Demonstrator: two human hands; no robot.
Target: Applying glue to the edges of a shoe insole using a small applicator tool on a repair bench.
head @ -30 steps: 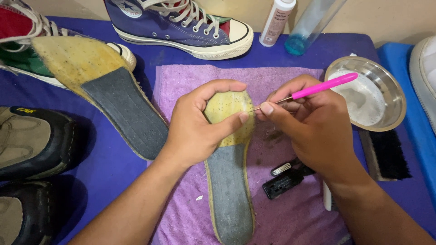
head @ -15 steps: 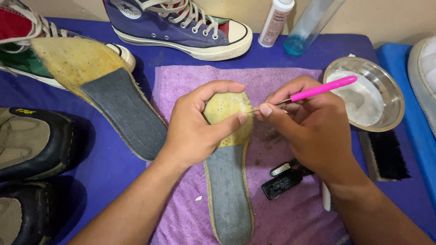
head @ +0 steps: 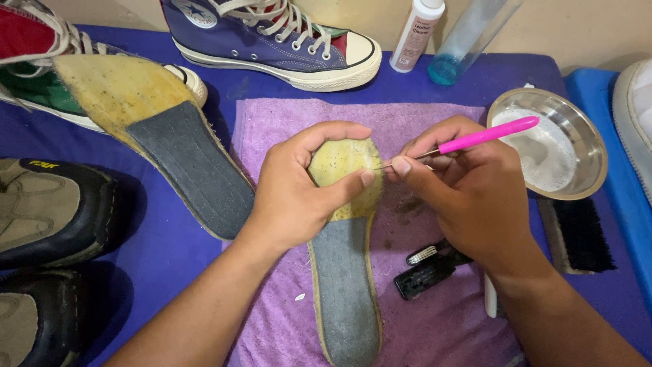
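A blue cloth (head: 170,272) covers the table in front of me, with a purple towel (head: 435,326) spread over its middle, likely to catch the grit and damp. At far left I see two dark shoes (head: 47,211) and, above them, a red and green sneaker (head: 30,61) under a loose insole (head: 149,129) that lies slanted with its yellow toe end up-left. A navy sneaker (head: 272,41) sits along the back edge. My left hand (head: 299,190) is clamped on the second insole (head: 343,272), thumb across the yellow end and fingers curled over the top, which I judge steadies it for fine work. That insole lies on the towel at centre; its long axis runs near and far, grey heel toward me, yellow toe end away. My right hand (head: 468,197) pinches a pink pick (head: 475,138) between thumb and fingers, metal tip touching the yellow end just beside my left thumb, handle slanting up-right. Below it lie a small black brush (head: 424,272) and something white, mostly hidden. Further right are a white bottle (head: 415,34), a clear bottle (head: 468,41), a steel bowl (head: 584,136) of sudsy water kept near, and a black bristle brush (head: 577,234).
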